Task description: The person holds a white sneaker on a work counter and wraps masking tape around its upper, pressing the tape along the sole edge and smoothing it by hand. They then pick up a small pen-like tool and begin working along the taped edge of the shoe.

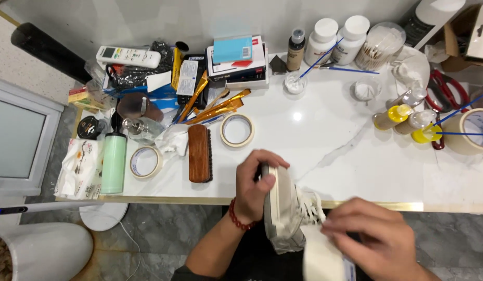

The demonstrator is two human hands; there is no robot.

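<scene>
Head view: your left hand (pixel 254 187) clamps the white laced sneaker (pixel 285 211) by its heel; keep it steady while your right hand (pixel 379 242), curled, grips the white cloth (pixel 319 257)

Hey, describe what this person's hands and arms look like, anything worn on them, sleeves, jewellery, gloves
Both hands are bare, with no gloves. The left hand has a red beaded bracelet around its wrist, and the forearm below it is uncovered, with no sleeve in view. The right hand looks blurred; no ring, watch or bracelet can be made out on it, and its wrist runs out of the picture.
</scene>
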